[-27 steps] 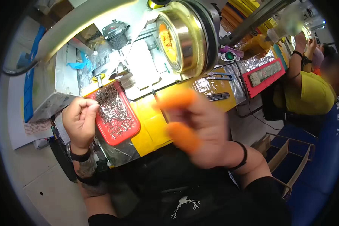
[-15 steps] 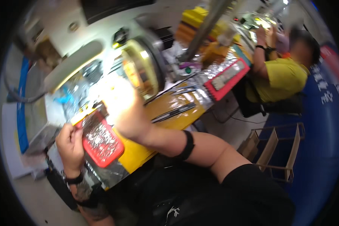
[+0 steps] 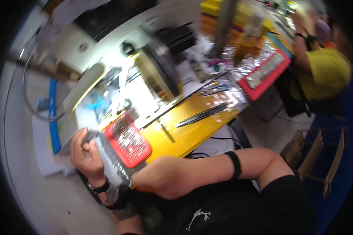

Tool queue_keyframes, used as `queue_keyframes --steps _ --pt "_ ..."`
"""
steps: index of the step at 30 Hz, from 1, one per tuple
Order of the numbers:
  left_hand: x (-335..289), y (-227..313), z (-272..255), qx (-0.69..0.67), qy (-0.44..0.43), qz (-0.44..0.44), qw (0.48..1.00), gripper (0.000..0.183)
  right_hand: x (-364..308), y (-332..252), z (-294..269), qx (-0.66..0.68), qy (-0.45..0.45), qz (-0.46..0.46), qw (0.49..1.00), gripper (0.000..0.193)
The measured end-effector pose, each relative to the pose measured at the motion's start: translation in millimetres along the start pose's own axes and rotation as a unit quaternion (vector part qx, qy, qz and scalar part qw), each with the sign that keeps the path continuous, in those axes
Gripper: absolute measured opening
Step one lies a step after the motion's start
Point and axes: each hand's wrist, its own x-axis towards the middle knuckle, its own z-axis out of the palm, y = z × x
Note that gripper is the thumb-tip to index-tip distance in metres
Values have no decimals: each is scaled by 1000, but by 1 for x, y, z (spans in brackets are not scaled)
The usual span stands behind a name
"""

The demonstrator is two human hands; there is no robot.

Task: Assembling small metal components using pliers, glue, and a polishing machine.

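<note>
A shallow red tray (image 3: 135,156) with many small shiny metal pieces lies on the bench in front of me. My left hand (image 3: 87,156) is left of it, fingers curled round the edge of a grey plastic sheet (image 3: 110,159), which stretches along the tray's left side. At the bench's near edge, just below the tray, is my right hand (image 3: 156,177). Its fingers point down and left, blurred and partly hidden, so what they hold does not show.
A yellow mat (image 3: 192,135) carries black tweezers (image 3: 202,116). Behind it stand a bright lamp (image 3: 82,88) and a dark-rimmed round device (image 3: 157,72). A red-framed tray (image 3: 264,74) lies right, near a co-worker in a yellow shirt (image 3: 327,72). Shelving frame (image 3: 319,156) stands lower right.
My right hand has come back from the bright spot under the lamp to the bench's near edge. My left hand has left the red tray's side. The whole view has shifted.
</note>
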Motion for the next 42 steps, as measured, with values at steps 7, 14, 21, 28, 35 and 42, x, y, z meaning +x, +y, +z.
queue_keyframes --steps 7,14,21,28,35,42 --pt "15 88 4 -137 -270 -192 933 10 8 -3 -8 -43 -55 54 996 11" --pt "49 26 9 -122 -104 -243 957 12 -7 7 -38 -142 44 124 981 16" --pt "32 -29 26 -162 -125 -326 923 18 -59 34 -92 -326 197 108 918 13" --pt "-19 -37 21 -81 -108 -278 951 15 -73 56 -90 -336 235 98 907 11" --pt "-27 -2 -19 150 -158 -174 960 12 -75 57 -87 -320 252 103 907 12" --pt "-40 10 16 73 -256 -81 961 8 -77 59 -86 -315 261 112 906 11"
